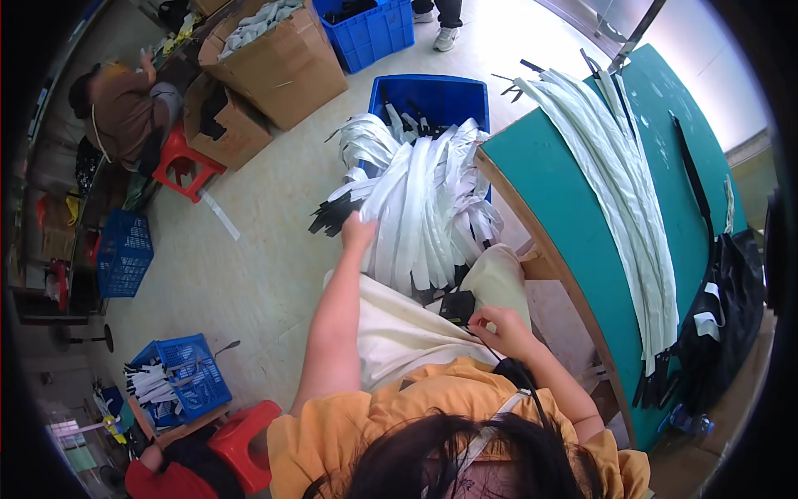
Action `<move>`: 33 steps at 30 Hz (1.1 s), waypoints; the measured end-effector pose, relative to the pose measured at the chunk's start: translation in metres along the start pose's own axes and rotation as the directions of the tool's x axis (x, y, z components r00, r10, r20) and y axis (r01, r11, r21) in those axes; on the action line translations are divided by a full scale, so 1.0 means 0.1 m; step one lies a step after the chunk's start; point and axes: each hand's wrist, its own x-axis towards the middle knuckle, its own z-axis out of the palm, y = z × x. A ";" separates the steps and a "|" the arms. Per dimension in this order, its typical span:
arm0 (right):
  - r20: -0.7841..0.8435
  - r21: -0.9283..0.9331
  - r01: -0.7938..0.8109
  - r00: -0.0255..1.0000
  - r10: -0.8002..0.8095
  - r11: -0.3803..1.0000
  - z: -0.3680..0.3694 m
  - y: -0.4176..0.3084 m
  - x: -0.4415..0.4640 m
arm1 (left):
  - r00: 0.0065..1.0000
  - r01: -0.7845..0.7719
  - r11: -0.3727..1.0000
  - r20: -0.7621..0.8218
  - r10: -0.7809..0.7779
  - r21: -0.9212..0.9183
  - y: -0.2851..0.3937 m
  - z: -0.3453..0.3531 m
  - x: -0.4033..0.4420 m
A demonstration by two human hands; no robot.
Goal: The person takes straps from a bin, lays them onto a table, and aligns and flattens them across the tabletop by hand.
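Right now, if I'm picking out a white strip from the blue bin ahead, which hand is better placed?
Probably your left hand: it is at the edge of the white strips draped over the blue bin, beside black ends. Your right hand is farther from the bin, beside a black item.

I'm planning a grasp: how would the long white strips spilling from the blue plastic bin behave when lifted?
The long, flat white strips are probably floppy, since they curve and droop from the blue plastic bin. They may snag on one another, as many cross. Each looks thin, so likely light.
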 end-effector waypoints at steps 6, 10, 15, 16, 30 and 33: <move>-0.269 0.702 0.055 0.944 0.192 0.710 0.21 0.10 0.48 | 0.836 0.464 0.551 0.549 -0.011 -0.694 1.47 -0.33 -0.89; -0.207 0.523 -0.059 0.959 0.194 0.851 0.23 0.15 0.77 | 0.798 0.520 0.408 0.597 0.083 -0.751 1.81 0.17 -1.49; -0.138 0.262 -0.147 0.972 0.188 0.954 -0.38 -0.11 0.17 | 0.751 0.660 -0.068 0.654 0.094 -0.748 1.88 0.35 -1.03; -0.119 0.297 -0.164 0.971 0.207 0.941 -0.62 -0.25 -0.05 | 0.805 0.594 -0.086 0.588 0.080 -0.800 1.95 0.33 -0.86; -0.565 0.282 -0.260 0.733 0.379 0.924 -2.74 -0.40 -2.45 | 0.777 0.173 0.477 0.417 0.472 -0.862 4.95 0.64 -0.61; -0.509 0.298 -0.321 0.743 0.434 0.899 -2.92 0.33 -2.16 | 0.946 -0.185 0.505 -0.014 0.322 -0.843 4.39 0.92 -0.57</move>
